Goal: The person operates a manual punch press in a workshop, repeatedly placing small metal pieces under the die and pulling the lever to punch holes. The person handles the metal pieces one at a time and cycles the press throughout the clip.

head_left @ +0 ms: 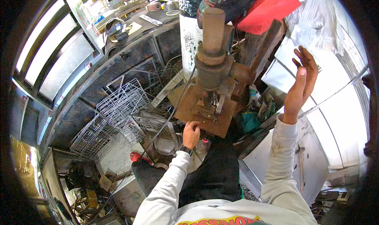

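In front of me stands a rusty press point(213, 65) with a thick upright cylinder and a flat brown base plate point(223, 124). A few small metal pieces point(209, 116) lie on the plate by its front edge, and a short metal strip point(220, 105) stands under the press head. My left hand point(191, 135) is at the plate's front left corner, its fingers curled together; whatever may be between them is hidden. Raised to the right of the press, my right hand point(303, 82) holds nothing, its fingers apart. A dark bar point(268, 41) slants up beside the press, away from that hand.
Wire racks point(122, 106) are piled left of the press, below a dark workbench point(134, 47) carrying headphones point(115, 29). Crumpled cloth point(258, 110) lies right of the plate. A hammer point(301, 167) rests on a pale panel at my right. Red sheet point(270, 9) hangs behind.
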Available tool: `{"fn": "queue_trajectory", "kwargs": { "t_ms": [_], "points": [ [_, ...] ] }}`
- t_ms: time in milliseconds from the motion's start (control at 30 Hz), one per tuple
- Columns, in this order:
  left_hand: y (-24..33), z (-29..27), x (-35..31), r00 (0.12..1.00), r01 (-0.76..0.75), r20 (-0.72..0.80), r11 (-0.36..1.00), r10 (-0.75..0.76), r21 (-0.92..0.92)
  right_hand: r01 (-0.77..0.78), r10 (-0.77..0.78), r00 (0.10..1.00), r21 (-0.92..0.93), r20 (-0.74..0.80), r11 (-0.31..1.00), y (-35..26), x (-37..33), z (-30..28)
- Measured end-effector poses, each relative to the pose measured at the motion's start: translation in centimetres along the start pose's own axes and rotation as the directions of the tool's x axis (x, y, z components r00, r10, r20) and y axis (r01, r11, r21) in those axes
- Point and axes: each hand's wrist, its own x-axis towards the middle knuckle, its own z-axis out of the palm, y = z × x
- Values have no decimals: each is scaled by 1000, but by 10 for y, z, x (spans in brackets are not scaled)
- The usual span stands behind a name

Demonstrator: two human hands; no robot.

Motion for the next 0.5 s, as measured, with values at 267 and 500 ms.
{"fn": "queue_trajectory", "kwargs": {
  "t_ms": [267, 500],
  "points": [
    [-44, -41, -50, 986, 150, -59, 988, -153, -44, 574, -501, 797, -166, 337, 802, -15, 42, 31],
    [-32, -50, -35, 997, 81, 5, 993, -81, -82, 240, -212, 903, -28, 374, 970, 58, 65, 50]
  ]
}}
